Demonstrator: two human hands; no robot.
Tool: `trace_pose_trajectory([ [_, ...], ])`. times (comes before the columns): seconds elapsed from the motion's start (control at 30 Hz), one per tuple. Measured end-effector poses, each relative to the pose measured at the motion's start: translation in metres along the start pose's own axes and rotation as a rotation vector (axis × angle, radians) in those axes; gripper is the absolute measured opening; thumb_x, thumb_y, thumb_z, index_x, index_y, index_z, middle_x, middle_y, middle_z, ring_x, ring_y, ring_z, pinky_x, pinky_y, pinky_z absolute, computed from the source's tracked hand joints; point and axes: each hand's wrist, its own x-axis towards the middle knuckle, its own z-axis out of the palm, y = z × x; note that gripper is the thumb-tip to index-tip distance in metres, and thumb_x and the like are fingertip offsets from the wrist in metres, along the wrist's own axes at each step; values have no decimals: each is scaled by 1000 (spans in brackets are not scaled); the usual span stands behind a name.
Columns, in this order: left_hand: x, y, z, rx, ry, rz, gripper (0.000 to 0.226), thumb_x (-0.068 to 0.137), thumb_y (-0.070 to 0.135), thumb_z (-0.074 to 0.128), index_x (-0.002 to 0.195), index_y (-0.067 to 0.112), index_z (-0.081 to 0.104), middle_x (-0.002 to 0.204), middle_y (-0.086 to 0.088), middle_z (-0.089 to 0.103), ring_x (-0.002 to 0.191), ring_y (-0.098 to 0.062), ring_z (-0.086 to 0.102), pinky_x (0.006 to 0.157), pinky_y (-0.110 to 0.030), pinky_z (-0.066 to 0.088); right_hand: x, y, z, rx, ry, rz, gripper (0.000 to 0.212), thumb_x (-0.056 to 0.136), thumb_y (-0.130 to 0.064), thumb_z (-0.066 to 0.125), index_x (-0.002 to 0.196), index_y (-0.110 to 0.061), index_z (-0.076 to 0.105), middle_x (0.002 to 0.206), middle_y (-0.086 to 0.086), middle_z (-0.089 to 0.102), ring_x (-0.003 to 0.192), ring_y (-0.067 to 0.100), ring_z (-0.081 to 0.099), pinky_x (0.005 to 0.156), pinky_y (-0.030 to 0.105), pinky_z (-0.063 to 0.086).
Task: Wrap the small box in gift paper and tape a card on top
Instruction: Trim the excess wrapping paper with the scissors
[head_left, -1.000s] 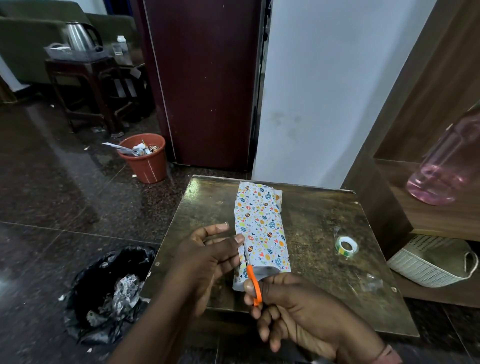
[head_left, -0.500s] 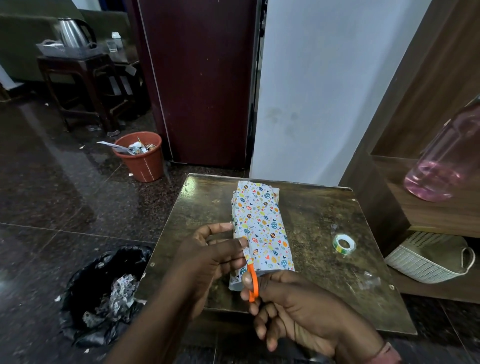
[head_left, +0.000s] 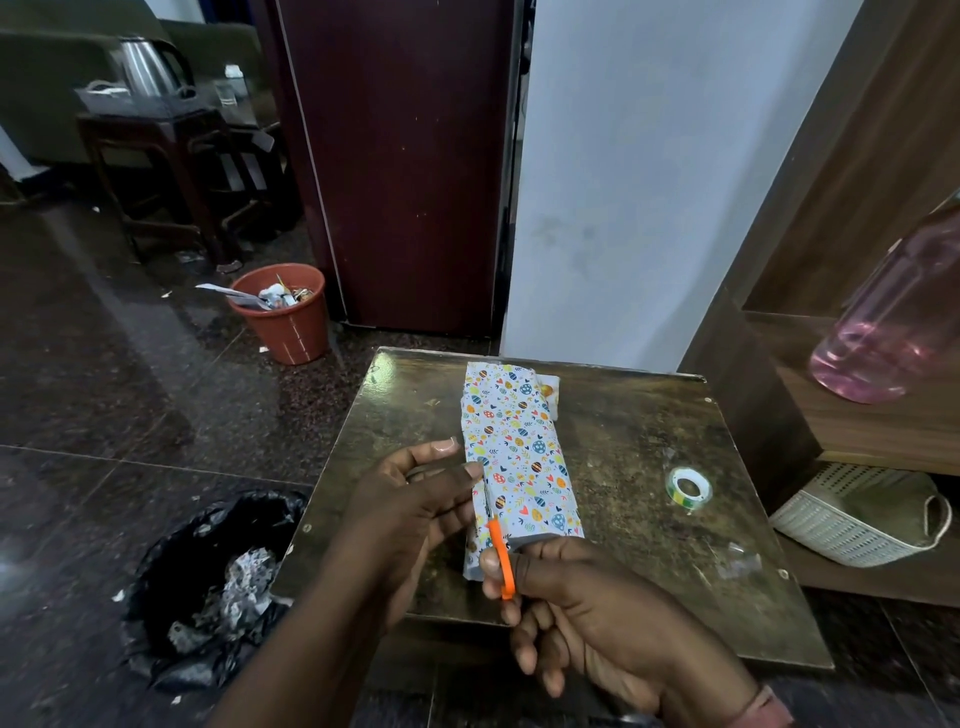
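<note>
While the right hand (head_left: 587, 613) grips the orange scissors (head_left: 500, 556), their blades have crept forward along the gift paper (head_left: 519, 457) on the bench (head_left: 649, 571) over the last 1 second. Just left of that grip, the left hand (head_left: 415, 499) pinches the paper edge. Judging by this, trimming continues; the tape roll (head_left: 688, 488) waits well right.

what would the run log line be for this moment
stage: trimming gift paper | right hand: grips orange scissors | left hand: pinches paper edge of wrapped box | tape roll: on table, untouched
</note>
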Motion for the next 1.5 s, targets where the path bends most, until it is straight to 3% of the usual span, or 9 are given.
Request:
trace_pose_trajectory([
  [0.33, 1, -3, -1, 95, -53, -41, 45, 80, -4, 78, 120, 2, 61, 87, -8, 78, 67, -13, 72, 57, -24, 58, -4, -4, -1, -25, 3, 22, 27, 84, -37, 82, 84, -12, 71, 69, 8, 54, 46, 18, 57, 34, 22, 44],
  [0.5, 1, -1, -1, 73, -53, -34, 49, 74, 3, 80, 120, 3, 62, 92, -10, 78, 72, -15, 70, 60, -25, 59, -5, -5, -6, -13, 1, 45, 26, 79, -33, 81, 81, -10, 70, 67, 9, 52, 42, 16, 57, 31, 20, 40],
  [0.63, 3, -1, 0, 16, -14, -34, 38, 84, -4, 74, 119, 3, 62, 91, -9, 79, 71, -13, 73, 60, -23, 59, -4, -4, -7, -23, 6, 54, 27, 81, -32, 81, 83, -8, 69, 67, 8, 51, 41, 16, 56, 30, 19, 39],
  [1.0, 3, 0, 0, 62, -72, -57, 54, 72, -2, 80, 121, 2, 58, 91, -11, 77, 69, -15, 73, 57, -23, 57, -7, -6, -10, -39, 27, 61, 30, 86, -33, 79, 86, -6, 67, 68, 8, 50, 44, 17, 54, 32, 20, 39],
  [1.23, 4, 0, 0, 37, -65, -49, 47, 81, -4, 77, 123, 1, 58, 92, -10, 77, 71, -14, 74, 60, -25, 59, -10, -8, -12, -57, 45, 64, 25, 87, -27, 77, 87, -6, 64, 65, 7, 47, 40, 15, 49, 29, 17, 30],
  [1.5, 5, 0, -2, 26, -34, -35, 41, 83, -11, 73, 119, 1, 59, 90, -11, 79, 69, -15, 75, 58, -24, 59, -8, -6, -13, -85, 56, 71, 29, 82, -31, 85, 86, -6, 69, 66, 7, 49, 41, 15, 51, 29, 18, 31],
])
